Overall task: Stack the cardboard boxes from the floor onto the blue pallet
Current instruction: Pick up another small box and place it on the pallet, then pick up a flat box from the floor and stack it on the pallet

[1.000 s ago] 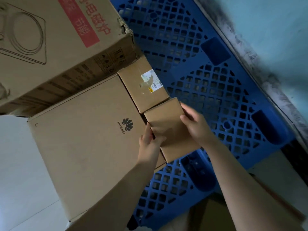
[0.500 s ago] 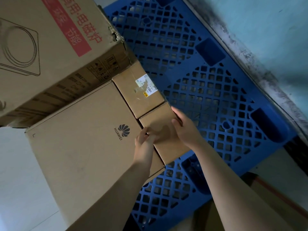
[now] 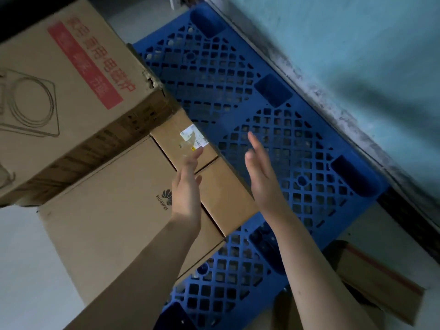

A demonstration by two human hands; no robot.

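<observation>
A small plain cardboard box (image 3: pixel 226 198) rests on the blue pallet (image 3: pixel 285 144), pressed against a labelled small box (image 3: pixel 183 141) and a wide flat Huawei box (image 3: pixel 114 210). A big box with red print (image 3: pixel 66 91) stands behind them at the left. My left hand (image 3: pixel 188 182) hovers flat over the seam between the boxes, holding nothing. My right hand (image 3: pixel 259 172) is raised above the pallet just right of the small box, fingers straight and apart from it.
A teal wall (image 3: pixel 357 55) with a dirty base runs along the pallet's right side. Another cardboard box with a red stripe (image 3: pixel 378 282) lies on the floor at the lower right. Pale floor (image 3: pixel 23 258) shows at the left.
Both hands have let go of the small plain box and lifted off it, fingers opening. The box stays on the pallet. The camera has pulled back and shows more of the pallet.
</observation>
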